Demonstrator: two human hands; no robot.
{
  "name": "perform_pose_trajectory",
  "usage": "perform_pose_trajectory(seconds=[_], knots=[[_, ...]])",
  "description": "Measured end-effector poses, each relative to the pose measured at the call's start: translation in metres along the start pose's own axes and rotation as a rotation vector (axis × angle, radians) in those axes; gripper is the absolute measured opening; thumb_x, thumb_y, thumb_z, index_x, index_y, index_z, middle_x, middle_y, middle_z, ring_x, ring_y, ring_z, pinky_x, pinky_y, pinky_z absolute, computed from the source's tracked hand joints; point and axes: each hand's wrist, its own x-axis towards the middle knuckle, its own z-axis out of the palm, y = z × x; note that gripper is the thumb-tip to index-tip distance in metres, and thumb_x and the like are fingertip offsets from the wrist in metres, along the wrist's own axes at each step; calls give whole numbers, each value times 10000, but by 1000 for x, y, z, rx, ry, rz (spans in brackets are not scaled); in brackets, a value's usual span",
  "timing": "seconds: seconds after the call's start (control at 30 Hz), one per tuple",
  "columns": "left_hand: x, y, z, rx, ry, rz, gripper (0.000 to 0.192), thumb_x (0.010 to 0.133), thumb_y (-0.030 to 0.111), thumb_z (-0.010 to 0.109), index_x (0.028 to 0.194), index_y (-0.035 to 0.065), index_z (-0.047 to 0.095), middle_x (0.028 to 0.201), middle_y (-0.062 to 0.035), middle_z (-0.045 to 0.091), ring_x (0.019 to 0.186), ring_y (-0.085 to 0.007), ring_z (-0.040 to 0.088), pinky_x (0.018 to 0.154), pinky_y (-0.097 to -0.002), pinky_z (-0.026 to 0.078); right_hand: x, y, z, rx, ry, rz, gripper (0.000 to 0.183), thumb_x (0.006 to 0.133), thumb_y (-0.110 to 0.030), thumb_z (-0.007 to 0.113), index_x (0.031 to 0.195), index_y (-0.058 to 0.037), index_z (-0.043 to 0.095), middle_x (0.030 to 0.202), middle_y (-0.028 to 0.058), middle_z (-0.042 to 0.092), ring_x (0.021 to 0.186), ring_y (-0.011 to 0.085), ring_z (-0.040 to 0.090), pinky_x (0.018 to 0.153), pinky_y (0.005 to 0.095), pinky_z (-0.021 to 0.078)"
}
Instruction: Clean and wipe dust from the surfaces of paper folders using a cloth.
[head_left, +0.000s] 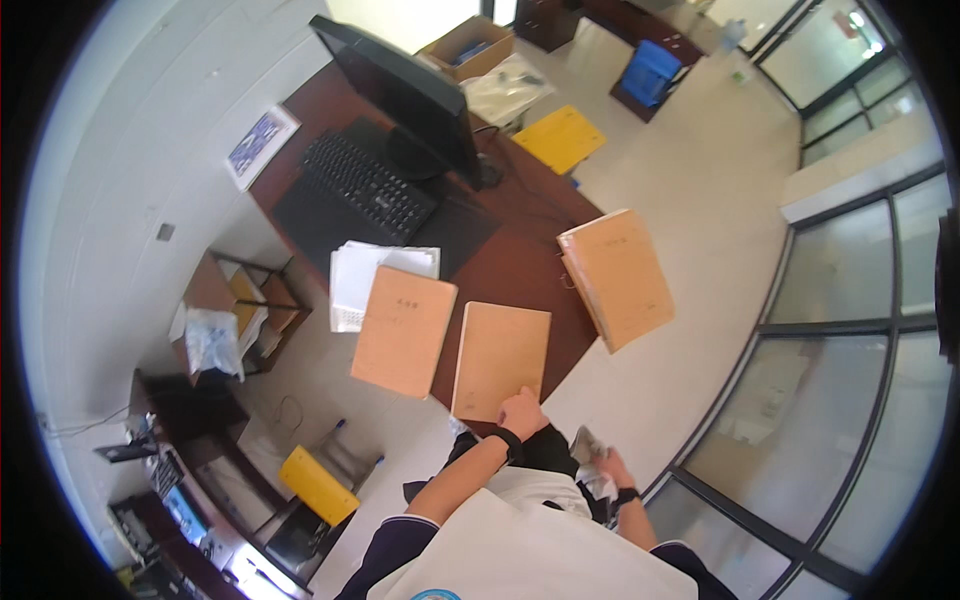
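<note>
My left hand, with a dark band at its wrist, rests on the lower right corner of a tan paper-covered booklet at the desk's near edge. Its fingers look bent, and whether they pinch the cover is unclear. Down at my right side, my right hand hangs beyond the desk, beside a blurred whitish item; a grip on it cannot be made out. Another tan booklet lies to the left, partly over white papers. A thicker tan folder overhangs the desk's right edge.
The dark red desk carries a black monitor, a keyboard and a mouse. Beyond it are a yellow stool and a cardboard box. Another yellow stool stands at left. Glass partitions line the right.
</note>
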Motion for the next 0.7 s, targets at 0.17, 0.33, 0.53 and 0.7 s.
perform_pose_trajectory(seconds=[0.17, 0.33, 0.53, 0.7], knots=[[-10, -15, -38, -81, -88, 142, 269, 694, 202, 565, 843, -18, 602, 798, -201, 640, 727, -335, 637, 663, -407, 505, 59, -78, -56, -85, 38, -127, 571, 717, -289, 600, 1164, 28, 438, 1069, 284, 547, 1029, 406, 524, 862, 413, 435], [-34, -16, -52, 0, 73, 260, 173, 650, 142, 541, 704, 25, 656, 672, -179, 623, 649, -345, 614, 610, -425, 487, 69, -159, -90, -41, 98, -219, 482, 747, -274, 563, 1112, 21, 448, 1035, 281, 560, 1001, 422, 527, 839, 427, 435], [-83, -49, -138, -347, 391, 243, 188, 707, 113, 473, 796, 44, 623, 677, -172, 611, 599, -343, 594, 556, -423, 480, 48, -180, -62, 76, 201, -302, 429, 744, -293, 562, 1053, -15, 459, 969, 279, 573, 952, 431, 536, 804, 441, 440], [-95, -161, -165, -1399, 223, 208, 233, 680, 19, 387, 790, -27, 588, 632, -97, 588, 479, -177, 562, 439, -273, 463, -8, -146, 11, 260, 304, -189, 477, 724, -320, 604, 1055, -1, 476, 998, 259, 578, 974, 397, 550, 811, 417, 447]])
